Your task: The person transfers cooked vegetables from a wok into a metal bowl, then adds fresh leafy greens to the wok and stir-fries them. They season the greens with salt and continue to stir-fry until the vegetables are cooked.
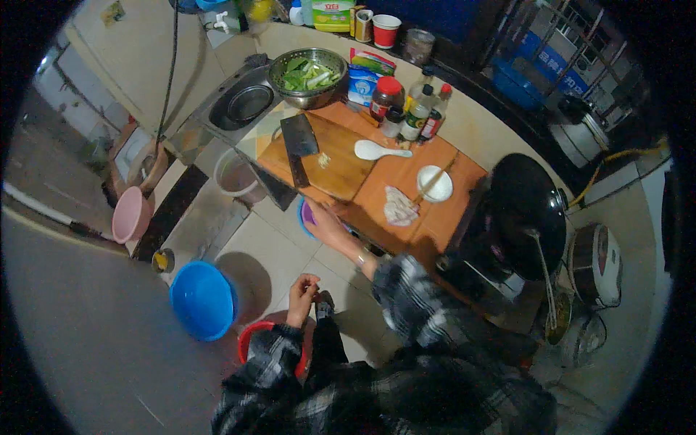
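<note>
My right hand (330, 227) reaches down by the counter's front edge, over a purple and blue basin (305, 216) that it partly hides. Its thumb looks apart from the fingers, and I see nothing held. Lower down, my left hand (302, 296) hangs over the floor with its fingers curled; whether something small is in it cannot be made out. Close to the right hand, a wooden cutting board (342, 166) carries a cleaver (299, 136) and a small heap of chopped pale pieces (323, 160). A white rice paddle (375, 150) lies across the board's right edge.
A white bowl (439, 187) with chopsticks across it stands beside a crumpled cloth (401, 207). Cut greens fill a steel colander (277, 70) by the sink (217, 117). Several bottles (416, 119) line the back. Right: a black wok (530, 206). Floor: blue basin (201, 302), red basin (247, 334).
</note>
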Available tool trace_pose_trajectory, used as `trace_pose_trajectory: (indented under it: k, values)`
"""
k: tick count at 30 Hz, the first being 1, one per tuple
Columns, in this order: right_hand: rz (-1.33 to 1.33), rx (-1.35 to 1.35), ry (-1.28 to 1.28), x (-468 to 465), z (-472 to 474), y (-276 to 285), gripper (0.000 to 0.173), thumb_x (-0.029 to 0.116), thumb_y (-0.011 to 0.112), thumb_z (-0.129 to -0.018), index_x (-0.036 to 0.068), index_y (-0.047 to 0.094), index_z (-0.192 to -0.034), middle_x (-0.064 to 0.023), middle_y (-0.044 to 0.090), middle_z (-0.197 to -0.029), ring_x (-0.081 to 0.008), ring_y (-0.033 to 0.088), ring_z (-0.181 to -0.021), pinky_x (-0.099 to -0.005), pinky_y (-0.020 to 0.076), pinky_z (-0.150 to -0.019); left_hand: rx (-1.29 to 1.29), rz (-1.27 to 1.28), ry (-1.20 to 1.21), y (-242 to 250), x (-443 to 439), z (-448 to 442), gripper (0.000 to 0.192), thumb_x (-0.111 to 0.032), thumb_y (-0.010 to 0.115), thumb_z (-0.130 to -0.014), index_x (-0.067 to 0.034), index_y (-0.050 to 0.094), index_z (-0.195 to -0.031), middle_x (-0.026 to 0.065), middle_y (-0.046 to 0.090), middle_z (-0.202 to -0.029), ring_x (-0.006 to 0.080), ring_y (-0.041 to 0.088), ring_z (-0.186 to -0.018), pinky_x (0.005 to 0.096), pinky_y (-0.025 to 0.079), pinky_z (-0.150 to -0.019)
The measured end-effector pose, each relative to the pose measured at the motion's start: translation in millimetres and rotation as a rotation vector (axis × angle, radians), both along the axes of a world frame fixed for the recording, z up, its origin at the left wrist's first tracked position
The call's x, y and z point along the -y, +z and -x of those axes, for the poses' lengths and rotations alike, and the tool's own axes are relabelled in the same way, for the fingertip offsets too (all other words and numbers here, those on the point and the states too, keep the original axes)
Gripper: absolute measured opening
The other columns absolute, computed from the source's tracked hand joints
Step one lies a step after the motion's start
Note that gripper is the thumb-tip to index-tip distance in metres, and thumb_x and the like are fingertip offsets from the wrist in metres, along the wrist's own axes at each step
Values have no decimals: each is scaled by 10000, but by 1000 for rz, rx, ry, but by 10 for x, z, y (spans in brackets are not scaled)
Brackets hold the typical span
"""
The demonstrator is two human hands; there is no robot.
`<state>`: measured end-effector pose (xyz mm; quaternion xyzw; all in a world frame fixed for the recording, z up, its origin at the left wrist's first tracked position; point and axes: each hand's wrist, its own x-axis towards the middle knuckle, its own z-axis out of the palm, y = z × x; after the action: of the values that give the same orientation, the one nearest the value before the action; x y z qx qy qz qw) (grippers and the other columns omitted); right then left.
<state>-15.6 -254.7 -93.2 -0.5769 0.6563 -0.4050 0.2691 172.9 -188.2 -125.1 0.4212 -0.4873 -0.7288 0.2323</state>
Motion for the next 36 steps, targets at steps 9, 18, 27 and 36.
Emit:
trace_pose_trajectory:
  k: [9,18,27,36]
  values:
    - [-497,-374,-434,1904,79,-439,716,162,639,-721,84,295,-1344,-277,462,-1148,-426,516,-982,-453,439,-812,-46,150,60,82,1297,-541,205,72,399,-780,-37,508,-915,7,496,-816,73,500,-651,211,452,-575]
    - [119,650,-420,912,165,-122,649,159,591,-833,42,238,-1365,-146,529,-1083,-154,551,-688,-279,431,-510,144,603,17,241,2092,72,380,33,439,-806,-14,489,-1179,95,529,-968,192,533,-864,293,443,-776]
    - [-278,576,-624,-545,421,-226,508,191,517,-889,63,302,-1330,-39,518,-659,-110,470,-513,-258,406,-453,224,1180,-230,-209,2521,1429,504,-88,457,-858,32,298,-1321,225,412,-1270,386,384,-1163,426,299,-991]
    - [-47,187,-474,-81,498,-833,517,124,478,-898,54,249,-1356,-25,515,-725,-88,491,-548,-226,403,-466,388,1244,-115,-646,2440,2225,534,-126,441,-882,64,232,-1335,261,282,-1362,409,266,-1258,452,207,-1051]
